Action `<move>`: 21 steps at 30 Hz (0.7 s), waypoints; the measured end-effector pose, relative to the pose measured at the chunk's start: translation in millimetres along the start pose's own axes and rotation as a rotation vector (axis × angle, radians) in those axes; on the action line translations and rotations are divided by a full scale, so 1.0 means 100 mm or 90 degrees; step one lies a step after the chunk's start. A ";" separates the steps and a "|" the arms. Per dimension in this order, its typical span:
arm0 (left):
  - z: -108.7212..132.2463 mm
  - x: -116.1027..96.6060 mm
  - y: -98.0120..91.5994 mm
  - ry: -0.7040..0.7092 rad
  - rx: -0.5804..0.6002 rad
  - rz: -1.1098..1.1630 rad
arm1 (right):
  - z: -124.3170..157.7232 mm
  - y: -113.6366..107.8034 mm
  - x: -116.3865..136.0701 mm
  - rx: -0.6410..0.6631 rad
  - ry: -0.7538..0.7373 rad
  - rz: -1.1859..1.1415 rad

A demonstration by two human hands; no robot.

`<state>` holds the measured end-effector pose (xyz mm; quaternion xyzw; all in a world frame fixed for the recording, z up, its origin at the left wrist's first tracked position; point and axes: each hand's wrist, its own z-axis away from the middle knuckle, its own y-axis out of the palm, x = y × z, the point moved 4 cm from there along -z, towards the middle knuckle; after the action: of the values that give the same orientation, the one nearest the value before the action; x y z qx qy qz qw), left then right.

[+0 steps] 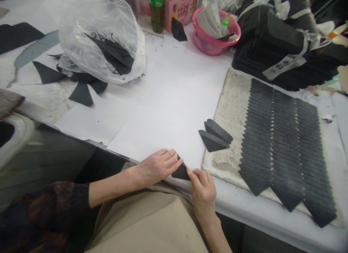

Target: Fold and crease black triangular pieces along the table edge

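Note:
At the table's front edge, a small dark piece of sheet material [180, 173] lies partly under my hands. My left hand [161, 165] presses its fingers together along the piece's upper edge. From the other side, my right hand [203, 187] pinches that edge between thumb and bent fingers. Two similar dark pieces [214, 141], with a grainy strip along one side, rest just beyond, overlapping the border of a pale board [231, 100]. On that board, many such pieces [285, 144] overlap in three long columns, pointed ends toward me.
An open clear plastic bag [106, 13] holds dark cut pieces at the back left; loose dark pieces [81, 93] lie before it. Behind stand a green-labelled bottle [157, 13], a pink box [187, 8] and a pink basin [201, 46]. Tied black stacks [258, 39] sit at the back right.

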<state>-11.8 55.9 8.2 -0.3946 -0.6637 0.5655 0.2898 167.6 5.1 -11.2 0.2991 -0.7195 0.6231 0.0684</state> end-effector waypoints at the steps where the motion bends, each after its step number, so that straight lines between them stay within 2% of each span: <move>1: 0.00 -0.01 0.00 0.000 0.003 -0.007 | 0.00 0.00 0.01 0.000 0.001 0.008; 10: -0.04 -0.11 0.10 0.008 0.010 -0.012 | -0.02 0.00 0.07 -0.017 0.006 0.060; 21: -0.10 -0.17 0.03 0.002 0.016 -0.019 | 0.09 -0.10 -0.05 -0.012 -0.014 -0.028</move>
<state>5.4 46.5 8.6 -0.3819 -0.6621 0.5684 0.3045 179.0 -2.6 -7.1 0.3214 -0.7193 0.6110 0.0771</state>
